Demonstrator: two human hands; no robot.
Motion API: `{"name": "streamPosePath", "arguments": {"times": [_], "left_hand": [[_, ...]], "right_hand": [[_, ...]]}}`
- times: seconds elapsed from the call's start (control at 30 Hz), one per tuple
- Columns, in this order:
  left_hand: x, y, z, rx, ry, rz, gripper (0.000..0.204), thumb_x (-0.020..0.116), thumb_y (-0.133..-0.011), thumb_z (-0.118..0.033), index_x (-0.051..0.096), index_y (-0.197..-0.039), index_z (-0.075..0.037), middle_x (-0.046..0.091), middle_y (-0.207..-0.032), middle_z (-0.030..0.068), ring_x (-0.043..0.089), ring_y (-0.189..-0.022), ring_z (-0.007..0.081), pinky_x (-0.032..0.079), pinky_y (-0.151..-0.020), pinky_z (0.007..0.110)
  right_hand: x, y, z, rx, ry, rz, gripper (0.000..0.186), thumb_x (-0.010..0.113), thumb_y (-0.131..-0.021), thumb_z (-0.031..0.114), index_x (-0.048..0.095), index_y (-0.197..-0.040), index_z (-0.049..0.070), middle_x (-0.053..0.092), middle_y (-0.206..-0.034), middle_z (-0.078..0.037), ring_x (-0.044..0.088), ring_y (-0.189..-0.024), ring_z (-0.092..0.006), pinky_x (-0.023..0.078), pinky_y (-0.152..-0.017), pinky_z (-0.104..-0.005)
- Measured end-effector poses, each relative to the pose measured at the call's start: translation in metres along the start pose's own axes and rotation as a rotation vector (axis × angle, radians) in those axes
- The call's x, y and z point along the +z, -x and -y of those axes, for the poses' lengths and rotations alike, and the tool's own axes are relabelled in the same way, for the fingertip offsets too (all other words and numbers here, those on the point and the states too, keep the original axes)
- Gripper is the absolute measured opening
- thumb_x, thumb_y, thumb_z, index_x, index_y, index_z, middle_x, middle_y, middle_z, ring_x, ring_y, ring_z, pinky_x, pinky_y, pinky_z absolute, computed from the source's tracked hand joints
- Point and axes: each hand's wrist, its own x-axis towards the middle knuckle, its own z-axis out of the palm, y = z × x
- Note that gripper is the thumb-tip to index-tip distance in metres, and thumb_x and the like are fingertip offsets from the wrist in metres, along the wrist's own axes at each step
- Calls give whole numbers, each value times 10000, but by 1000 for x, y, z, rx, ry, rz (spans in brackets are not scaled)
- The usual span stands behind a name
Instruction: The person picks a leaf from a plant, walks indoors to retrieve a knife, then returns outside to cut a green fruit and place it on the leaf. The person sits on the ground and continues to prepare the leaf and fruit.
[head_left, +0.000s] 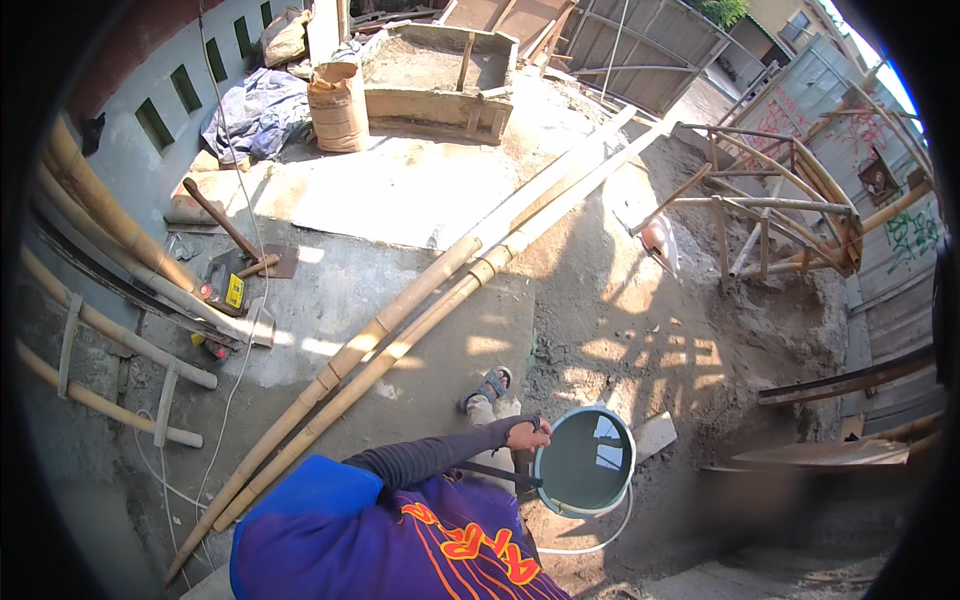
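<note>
My left hand (527, 433), at the end of a dark-sleeved arm, grips the left edge of a round grey-green bucket (541, 460). Its fingers are curled at the rim; I cannot tell whether they hold the rim itself or a handle. Dark liquid (577, 467) in the bucket reflects bright patches. A dark strap-like piece (497, 473) runs from my body to the bucket's near left side. My right hand does not show; at the lower right there is only a smeared dark shape (745, 500) that I cannot make out.
Two long bamboo poles (400, 345) lie diagonally across the ground. Left stands a bamboo ladder (120, 335) near a long-handled tool (222, 220). Farther off are a paper sack (338, 108) and a mixing trough (430, 103). A bamboo frame (780, 205) stands right; a sandalled foot (487, 388) is near the bucket.
</note>
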Motion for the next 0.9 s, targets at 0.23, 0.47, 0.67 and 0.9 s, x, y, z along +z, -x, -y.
{"name": "streamPosePath", "arguments": {"times": [0.23,0.47,0.67,0.9], "left_hand": [[-208,-145,1,-30,17,-138,406,586,-874,-301,520,-1159,-20,621,-892,65,604,-662,118,489,-595,267],[-408,15,105,-1054,-522,-621,553,587,-784,-444,619,-1098,10,656,-1009,207,663,-848,264,520,-753,369],[-420,54,104,-989,74,-746,448,521,-887,-402,639,-1018,10,657,-864,179,649,-662,199,525,-562,332],[-501,-41,29,-862,15,-685,431,556,-860,-372,613,-1047,13,655,-880,191,649,-691,218,525,-581,331]], "right_hand": [[148,-129,182,40,273,334,339,496,-912,367,543,-1045,58,624,-870,-122,582,-772,-247,449,-633,-399],[224,-183,350,204,537,609,361,489,-914,391,585,-1002,54,646,-898,-122,605,-814,-255,464,-700,-396],[265,-161,466,449,356,544,398,488,-912,432,620,-926,57,660,-893,-115,620,-832,-267,471,-740,-394],[311,-209,551,-30,97,221,354,550,-878,406,584,-839,56,610,-826,-101,607,-776,-255,474,-667,-397]]}}
